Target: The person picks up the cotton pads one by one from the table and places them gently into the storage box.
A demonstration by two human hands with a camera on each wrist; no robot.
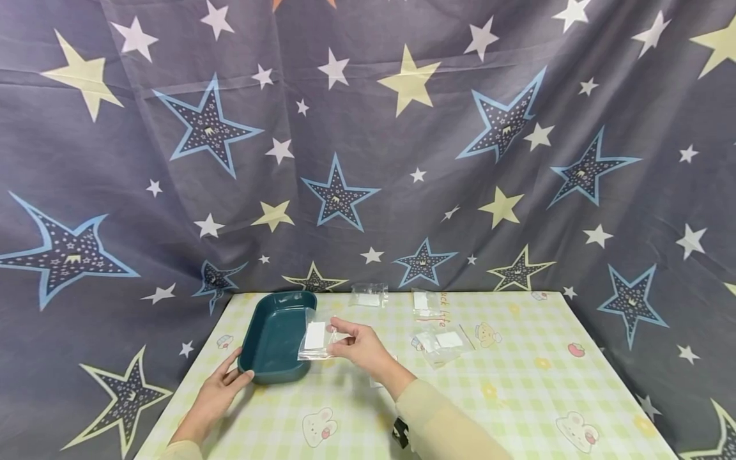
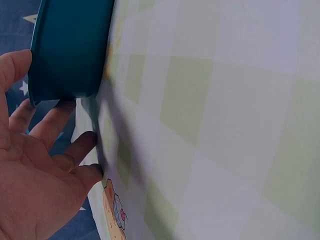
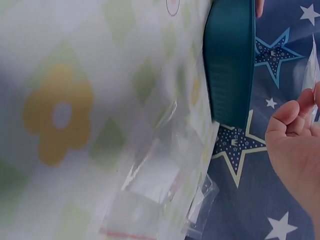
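A dark teal rectangular tray point(image 1: 277, 338) sits at the left of the table. My left hand point(image 1: 220, 391) grips its near left corner, thumb at the rim; in the left wrist view the fingers point(image 2: 82, 148) spread around the tray's end. Above the tray's right edge, my right hand point(image 1: 363, 350) pinches a clear plastic bag point(image 1: 314, 337) with a white label or card in it. The right wrist view shows that bag point(image 3: 309, 75) edge-on, partly cut off by the frame, beside the thumb and fingers.
Several similar clear bags lie on the table: one at the back point(image 1: 368, 298), another right of it point(image 1: 422, 303), and more in a nearer cluster point(image 1: 448, 340). Something white point(image 1: 375, 382) is mostly hidden beneath the right forearm. A star-patterned curtain point(image 1: 368, 128) hangs behind the checked tablecloth point(image 1: 517, 396).
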